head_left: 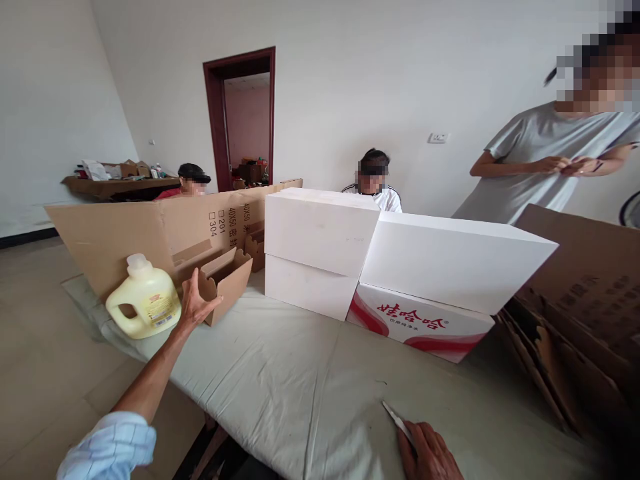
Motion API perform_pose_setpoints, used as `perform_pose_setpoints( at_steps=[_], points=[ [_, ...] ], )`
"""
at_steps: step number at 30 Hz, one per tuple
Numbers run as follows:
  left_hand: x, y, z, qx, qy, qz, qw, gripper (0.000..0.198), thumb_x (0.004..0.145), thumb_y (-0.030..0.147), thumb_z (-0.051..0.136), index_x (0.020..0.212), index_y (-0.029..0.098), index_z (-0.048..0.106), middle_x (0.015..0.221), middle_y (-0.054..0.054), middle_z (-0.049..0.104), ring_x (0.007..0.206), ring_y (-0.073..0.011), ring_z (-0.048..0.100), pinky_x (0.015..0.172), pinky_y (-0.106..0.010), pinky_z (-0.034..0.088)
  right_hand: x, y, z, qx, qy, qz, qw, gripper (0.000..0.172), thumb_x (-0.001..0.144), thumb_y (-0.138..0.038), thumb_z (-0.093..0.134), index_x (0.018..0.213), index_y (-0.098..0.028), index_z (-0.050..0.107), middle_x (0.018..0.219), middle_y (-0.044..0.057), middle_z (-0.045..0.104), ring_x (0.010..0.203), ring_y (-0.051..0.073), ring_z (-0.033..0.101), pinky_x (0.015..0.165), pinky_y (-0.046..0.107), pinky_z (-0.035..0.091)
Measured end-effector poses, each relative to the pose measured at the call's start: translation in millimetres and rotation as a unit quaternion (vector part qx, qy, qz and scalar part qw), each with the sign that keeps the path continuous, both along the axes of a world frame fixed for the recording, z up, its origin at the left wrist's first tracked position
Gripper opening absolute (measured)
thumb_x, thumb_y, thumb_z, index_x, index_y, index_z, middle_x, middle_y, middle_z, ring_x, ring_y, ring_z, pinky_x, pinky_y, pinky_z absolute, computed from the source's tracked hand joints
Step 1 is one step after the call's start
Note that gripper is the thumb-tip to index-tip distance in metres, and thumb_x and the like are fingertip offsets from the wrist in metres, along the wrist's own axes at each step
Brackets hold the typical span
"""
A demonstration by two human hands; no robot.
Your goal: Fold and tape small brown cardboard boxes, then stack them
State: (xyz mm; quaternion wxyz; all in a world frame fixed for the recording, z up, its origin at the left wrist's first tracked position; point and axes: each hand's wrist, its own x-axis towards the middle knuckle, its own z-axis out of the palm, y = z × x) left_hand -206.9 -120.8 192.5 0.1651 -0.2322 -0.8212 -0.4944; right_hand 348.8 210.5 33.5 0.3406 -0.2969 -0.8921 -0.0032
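My left hand (197, 303) is open, thumb and fingers spread, at the near end of a small brown cardboard box (235, 287) with an open top. Whether the fingertips press on the cardboard, I cannot tell. Just left of that hand stands a pale yellow jug (145, 300) with a handle and a label. At the table's near edge, my right hand (425, 453) is closed on a slim pointed metal blade (397, 421); its handle is hidden in the fingers. The point lies low over the tablecloth, directed away from me.
White boxes (320, 227) stand stacked mid-table, beside a red-and-white printed box (420, 323). A large cardboard sheet (125, 233) rises behind the jug. Folded cardboard (575, 347) leans at right. A green-grey cloth (300, 373) covers the table. Several people (555, 160) are across it.
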Motion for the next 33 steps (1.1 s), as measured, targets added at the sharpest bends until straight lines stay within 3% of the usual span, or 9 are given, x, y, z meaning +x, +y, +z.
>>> perform_pose_setpoints(
  at_steps=[3, 6, 11, 14, 16, 20, 22, 27, 33],
  points=[
    [44, -27, -7.7, 0.008, 0.021, 0.001, 1.000, 0.125, 0.073, 0.051, 0.089, 0.175, 0.015, 0.026, 0.168, -0.026, 0.042, 0.162, -0.0496, 0.038, 0.133, -0.068, 0.034, -1, 3, 2.3, -0.021, -0.009, -0.009, 1.000, 0.050, 0.112, -0.059, 0.038, 0.100, -0.028, 0.075, 0.092, 0.008, 0.073, 0.086, 0.027, 0.073, 0.077, 0.042, 0.056],
    [86, -51, -14.6, 0.044, 0.019, -0.014, 0.999, 0.122, 0.073, 0.054, 0.090, 0.174, 0.019, 0.031, 0.166, -0.025, 0.046, 0.156, -0.0496, 0.047, 0.125, -0.068, 0.046, 1, 12, 6.7, -0.036, -0.025, -0.018, 0.999, 0.049, 0.112, -0.055, 0.038, 0.097, -0.027, 0.075, 0.091, 0.009, 0.072, 0.087, 0.028, 0.073, 0.078, 0.043, 0.055],
    [137, -68, -17.6, 0.082, -0.027, -0.108, 0.990, 0.119, 0.077, 0.054, 0.091, 0.175, 0.026, 0.029, 0.167, -0.021, 0.050, 0.152, -0.0470, 0.054, 0.113, -0.063, 0.059, 1, 24, 19.4, -0.036, -0.047, -0.017, 0.998, 0.040, 0.109, -0.045, 0.043, 0.090, -0.026, 0.073, 0.089, 0.009, 0.072, 0.085, 0.028, 0.071, 0.076, 0.041, 0.055],
    [157, -61, -16.9, 0.090, -0.043, -0.179, 0.979, 0.118, 0.078, 0.052, 0.091, 0.176, 0.029, 0.028, 0.173, -0.019, 0.046, 0.158, -0.0468, 0.049, 0.116, -0.062, 0.059, -5, 23, 27.2, -0.022, -0.034, 0.002, 0.999, 0.030, 0.106, -0.037, 0.049, 0.095, -0.024, 0.073, 0.090, 0.011, 0.073, 0.086, 0.029, 0.071, 0.077, 0.041, 0.058],
    [167, -51, -17.4, 0.081, -0.047, -0.220, 0.971, 0.117, 0.079, 0.052, 0.090, 0.175, 0.030, 0.029, 0.175, -0.018, 0.045, 0.160, -0.0466, 0.046, 0.120, -0.061, 0.056, -12, 18, 30.1, -0.018, -0.026, 0.014, 0.999, 0.026, 0.106, -0.034, 0.051, 0.111, -0.022, 0.074, 0.101, 0.013, 0.075, 0.095, 0.030, 0.073, 0.084, 0.043, 0.061],
    [184, -29, -22.3, 0.051, -0.060, -0.297, 0.952, 0.112, 0.081, 0.051, 0.088, 0.175, 0.029, 0.029, 0.175, -0.018, 0.046, 0.161, -0.0469, 0.046, 0.122, -0.063, 0.054, -30, -7, 31.4, -0.040, -0.007, 0.077, 0.996, 0.047, 0.106, -0.032, 0.056, 0.153, -0.024, 0.056, 0.138, 0.016, 0.071, 0.129, 0.030, 0.070, 0.108, 0.047, 0.061],
    [191, -20, -25.4, 0.038, -0.068, -0.330, 0.941, 0.112, 0.081, 0.051, 0.087, 0.175, 0.030, 0.029, 0.176, -0.018, 0.045, 0.162, -0.0476, 0.044, 0.121, -0.062, 0.055, -39, -23, 33.6, -0.076, 0.010, 0.127, 0.989, 0.061, 0.105, -0.031, 0.058, 0.164, -0.026, 0.043, 0.152, 0.017, 0.064, 0.142, 0.032, 0.064, 0.116, 0.053, 0.058],
    [202, -5, -28.4, 0.009, -0.086, -0.391, 0.916, 0.117, 0.077, 0.045, 0.088, 0.176, 0.035, 0.027, 0.175, -0.015, 0.047, 0.165, -0.0465, 0.040, 0.123, -0.060, 0.054, -53, -54, 51.7, -0.221, 0.015, 0.207, 0.953, 0.076, 0.098, -0.026, 0.067, 0.169, -0.029, 0.039, 0.162, 0.017, 0.057, 0.150, 0.035, 0.058, 0.123, 0.058, 0.051],
    [213, 5, -34.0, 0.006, -0.112, -0.420, 0.901, 0.119, 0.074, 0.038, 0.089, 0.177, 0.032, 0.029, 0.176, -0.017, 0.044, 0.166, -0.0461, 0.039, 0.124, -0.060, 0.053, -61, -71, 61.4, -0.329, 0.022, 0.230, 0.915, 0.061, 0.096, -0.027, 0.070, 0.155, -0.026, 0.056, 0.153, 0.014, 0.064, 0.136, 0.031, 0.065, 0.118, 0.050, 0.054]
  ],
)
